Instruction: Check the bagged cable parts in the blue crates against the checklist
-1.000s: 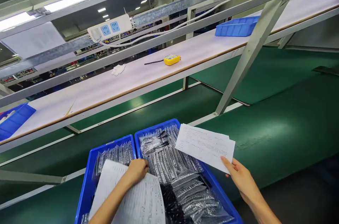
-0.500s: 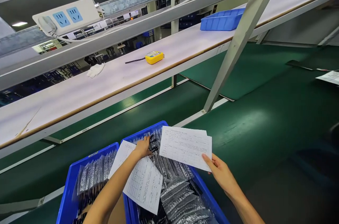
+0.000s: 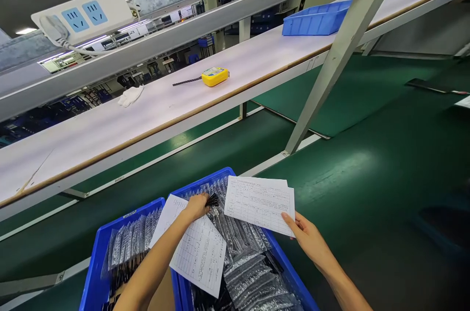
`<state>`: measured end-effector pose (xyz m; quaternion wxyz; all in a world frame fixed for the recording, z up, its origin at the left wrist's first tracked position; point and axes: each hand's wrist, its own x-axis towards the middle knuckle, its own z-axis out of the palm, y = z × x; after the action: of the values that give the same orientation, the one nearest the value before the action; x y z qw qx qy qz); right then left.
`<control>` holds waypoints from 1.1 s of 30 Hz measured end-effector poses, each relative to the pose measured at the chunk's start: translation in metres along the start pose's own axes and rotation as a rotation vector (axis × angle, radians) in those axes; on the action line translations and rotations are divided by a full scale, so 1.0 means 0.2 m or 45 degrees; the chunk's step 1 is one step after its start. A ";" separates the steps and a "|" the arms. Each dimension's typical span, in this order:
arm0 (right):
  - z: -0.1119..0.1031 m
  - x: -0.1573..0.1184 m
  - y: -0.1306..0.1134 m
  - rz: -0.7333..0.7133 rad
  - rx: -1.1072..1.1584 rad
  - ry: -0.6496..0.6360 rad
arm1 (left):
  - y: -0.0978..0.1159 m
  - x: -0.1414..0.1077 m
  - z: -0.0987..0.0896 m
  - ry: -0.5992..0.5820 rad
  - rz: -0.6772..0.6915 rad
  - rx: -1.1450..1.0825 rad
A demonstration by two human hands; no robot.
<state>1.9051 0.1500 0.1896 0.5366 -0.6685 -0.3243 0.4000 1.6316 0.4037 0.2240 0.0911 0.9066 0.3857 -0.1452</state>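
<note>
My left hand (image 3: 198, 205) is closed around a small bunch of thin black pieces (image 3: 212, 200) over the right blue bin (image 3: 293, 272). That bin holds rows of clear plastic bags (image 3: 246, 272) with dark contents. A printed sheet (image 3: 200, 254) lies tilted on the bin, partly under my left forearm. In my right hand (image 3: 303, 232), printed papers (image 3: 260, 205) are pinched between thumb and fingers at their right edge, above the bin's far right side. A second blue bin (image 3: 91, 262) with similar bags (image 3: 134, 240) stands at the left.
A long pale shelf (image 3: 157, 110) carries a yellow tape measure (image 3: 215, 77), a white glove (image 3: 130, 96) and a blue tray (image 3: 316, 19). A slanted metal post (image 3: 330, 71) rises from the green surface (image 3: 352, 164). A power strip (image 3: 84, 14) hangs at upper left.
The black pieces by my left hand now show as a tighter bunch, with their ends fanned to the right. Both hands keep nearly the same place, and the camera view has shifted slightly.
</note>
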 end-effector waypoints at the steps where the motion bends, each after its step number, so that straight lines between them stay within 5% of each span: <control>1: 0.00 0.00 0.00 -0.006 -0.006 -0.004 | -0.01 -0.01 -0.01 0.003 0.015 -0.025; 11: 0.04 0.07 0.03 0.022 -0.021 -0.084 | -0.14 -0.20 -0.15 0.130 0.085 -0.266; 33: 0.35 0.37 -0.10 -0.091 -0.247 -0.455 | -0.20 -0.38 -0.17 0.232 0.068 -0.447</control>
<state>1.8776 0.2499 0.1891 0.4175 -0.6234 -0.4749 0.4599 1.5591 0.3893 0.2784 0.2162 0.8962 0.3874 0.0095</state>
